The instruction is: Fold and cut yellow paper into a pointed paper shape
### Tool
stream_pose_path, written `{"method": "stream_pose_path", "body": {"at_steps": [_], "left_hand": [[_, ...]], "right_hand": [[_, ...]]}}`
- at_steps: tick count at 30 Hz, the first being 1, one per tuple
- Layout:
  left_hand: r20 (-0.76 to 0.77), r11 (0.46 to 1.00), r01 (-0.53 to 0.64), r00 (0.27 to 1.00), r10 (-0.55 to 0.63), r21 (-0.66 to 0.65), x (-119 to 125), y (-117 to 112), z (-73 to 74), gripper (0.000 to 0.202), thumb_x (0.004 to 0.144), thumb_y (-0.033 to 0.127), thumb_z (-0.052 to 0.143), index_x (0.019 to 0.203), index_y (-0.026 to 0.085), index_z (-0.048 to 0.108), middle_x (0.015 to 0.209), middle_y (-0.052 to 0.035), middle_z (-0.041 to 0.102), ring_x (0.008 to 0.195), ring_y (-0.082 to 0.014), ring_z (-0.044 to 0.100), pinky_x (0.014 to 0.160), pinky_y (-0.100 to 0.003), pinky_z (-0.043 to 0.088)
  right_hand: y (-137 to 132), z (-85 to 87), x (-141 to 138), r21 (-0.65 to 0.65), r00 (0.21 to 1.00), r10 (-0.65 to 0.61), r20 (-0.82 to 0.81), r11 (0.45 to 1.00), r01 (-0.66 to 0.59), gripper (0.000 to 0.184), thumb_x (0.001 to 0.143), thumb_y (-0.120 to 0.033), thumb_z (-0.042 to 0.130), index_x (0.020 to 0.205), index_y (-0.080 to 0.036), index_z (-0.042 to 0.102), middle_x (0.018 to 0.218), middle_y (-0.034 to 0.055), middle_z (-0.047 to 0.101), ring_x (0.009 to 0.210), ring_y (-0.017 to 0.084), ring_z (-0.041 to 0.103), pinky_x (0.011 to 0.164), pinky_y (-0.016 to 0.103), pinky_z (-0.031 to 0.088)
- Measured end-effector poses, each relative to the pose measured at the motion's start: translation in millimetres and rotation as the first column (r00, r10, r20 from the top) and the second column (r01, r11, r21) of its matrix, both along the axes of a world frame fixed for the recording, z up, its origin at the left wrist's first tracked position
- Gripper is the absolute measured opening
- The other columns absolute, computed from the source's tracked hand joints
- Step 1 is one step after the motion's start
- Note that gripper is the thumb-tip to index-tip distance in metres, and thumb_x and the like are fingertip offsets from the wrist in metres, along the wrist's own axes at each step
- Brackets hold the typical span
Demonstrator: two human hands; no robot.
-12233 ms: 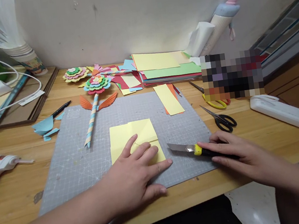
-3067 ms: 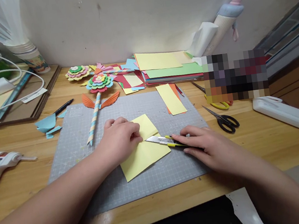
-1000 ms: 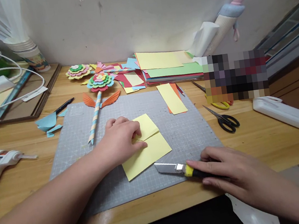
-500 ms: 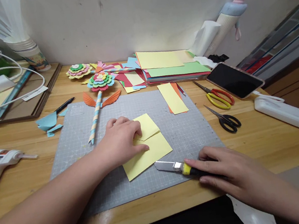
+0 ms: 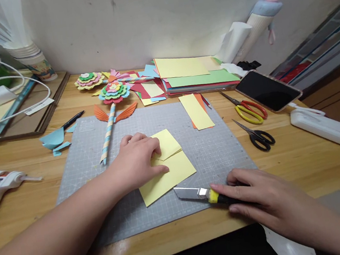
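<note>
Table [image 5: 311, 155], wooden, across the frame. Cutting mat [image 5: 219, 146], grey, gridded, centre of the frame. Sheet of paper [image 5: 170, 179], yellow, lying flat on the mat just below the frame's centre, set askew, one corner towards the top, with an open seam [image 5: 174, 154] running from near the thumb up to the right edge. Left hand [image 5: 141, 158], laid over the paper's left part: thumb and forefinger spread apart and resting on the sheet, the remaining fingers curled; this is the hand nearer the paper. Right hand [image 5: 262, 195], lower right: fingers wrapped round the handle of a knife [image 5: 214, 196], which lies to the lower right of the paper, its long axis nearly level, sloping slightly down to the right. Blade [image 5: 189, 192], out, pointing left at the paper's lower edge, below the seam; whether the tip touches the sheet cannot be told from this angle.
</note>
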State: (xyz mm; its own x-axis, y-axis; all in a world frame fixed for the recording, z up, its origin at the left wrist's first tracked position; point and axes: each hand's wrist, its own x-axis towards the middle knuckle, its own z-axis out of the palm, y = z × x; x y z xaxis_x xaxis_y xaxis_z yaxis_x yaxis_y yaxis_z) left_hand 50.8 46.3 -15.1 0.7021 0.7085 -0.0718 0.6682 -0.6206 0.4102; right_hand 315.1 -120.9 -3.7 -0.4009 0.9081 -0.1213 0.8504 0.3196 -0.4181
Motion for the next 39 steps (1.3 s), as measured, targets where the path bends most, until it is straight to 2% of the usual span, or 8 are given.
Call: {"method": "stream_pose_path", "body": {"at_steps": [9, 14, 20, 28, 34, 39], "left_hand": [[-0.011, 1.0, 0.006, 1.0, -0.006, -0.006, -1, 1, 1.2, 0.038, 0.064, 0.048, 0.079, 0.085, 0.023, 0.06, 0.089, -0.0021, 0.066, 0.104, -0.029, 0.054, 0.094, -0.049, 0.03], [-0.013, 1.0, 0.009, 1.0, -0.009, -0.001, 0, 0, 2.0, 0.028, 0.073, 0.044, 0.073, 0.084, 0.022, 0.059, 0.091, -0.0023, 0.066, 0.105, -0.0285, 0.053, 0.094, -0.049, 0.03], [-0.02, 1.0, 0.014, 1.0, -0.014, 0.004, -1, 0, 2.0, 0.028, 0.073, 0.044, 0.072, 0.085, 0.023, 0.059, 0.091, -0.002, 0.067, 0.105, -0.0283, 0.054, 0.094, -0.049, 0.03], [-0.044, 0.999, 0.046, 0.998, -0.045, 0.018, -1, -2, 5.0, 0.044, 0.064, 0.055, 0.077, 0.085, 0.022, 0.057, 0.093, -0.0021, 0.067, 0.105, -0.0292, 0.053, 0.093, -0.048, 0.029], [-0.064, 0.997, 0.066, 0.996, -0.064, 0.029, -1, -3, 5.1, 0.047, 0.062, 0.057, 0.078, 0.084, 0.022, 0.054, 0.093, -0.0016, 0.068, 0.105, -0.0298, 0.053, 0.091, -0.046, 0.029], [-0.071, 0.997, 0.071, 0.995, -0.068, 0.038, -1, -2, 1.6, 0.05, 0.061, 0.057, 0.08, 0.085, 0.022, 0.054, 0.096, -0.0016, 0.068, 0.107, -0.0303, 0.053, 0.091, -0.045, 0.028]], "right_hand": [[0, -0.1, 0, -0.008, 1.0, 0.007, -0.014, 1.0, -0.007, 0.043, 0.095, -0.026, 0.054, 0.136, -0.04, 0.054, 0.095, 0.0048, 0.062, 0.083, 0.021, 0.064, 0.067, 0.036, 0.055], [0, 0.6, -1, -0.003, 1.0, -0.001, 0.004, 1.0, 0.001, 0.043, 0.094, -0.025, 0.055, 0.135, -0.04, 0.055, 0.094, 0.0047, 0.061, 0.081, 0.021, 0.064, 0.066, 0.035, 0.055], [0, -1.4, -1, 0.006, 1.0, -0.005, 0.007, 1.0, 0.005, 0.043, 0.095, -0.027, 0.054, 0.136, -0.04, 0.054, 0.094, 0.0051, 0.062, 0.082, 0.022, 0.064, 0.066, 0.036, 0.055], [1, -2.8, -2, 0.036, 1.0, -0.015, 0.026, 0.999, 0.014, 0.044, 0.094, -0.027, 0.055, 0.136, -0.038, 0.054, 0.093, 0.005, 0.062, 0.08, 0.021, 0.064, 0.065, 0.035, 0.054], [0, -4.0, -12, 0.089, 0.996, -0.017, 0.086, 0.996, 0.01, 0.04, 0.095, -0.028, 0.052, 0.135, -0.032, 0.057, 0.09, 0.0066, 0.061, 0.076, 0.022, 0.062, 0.062, 0.036, 0.053], [0, -6.4, -10, 0.08, 0.996, -0.016, 0.084, 0.997, 0.009, 0.04, 0.097, -0.03, 0.049, 0.136, -0.033, 0.055, 0.094, 0.0073, 0.06, 0.077, 0.022, 0.062, 0.063, 0.036, 0.053]]}}
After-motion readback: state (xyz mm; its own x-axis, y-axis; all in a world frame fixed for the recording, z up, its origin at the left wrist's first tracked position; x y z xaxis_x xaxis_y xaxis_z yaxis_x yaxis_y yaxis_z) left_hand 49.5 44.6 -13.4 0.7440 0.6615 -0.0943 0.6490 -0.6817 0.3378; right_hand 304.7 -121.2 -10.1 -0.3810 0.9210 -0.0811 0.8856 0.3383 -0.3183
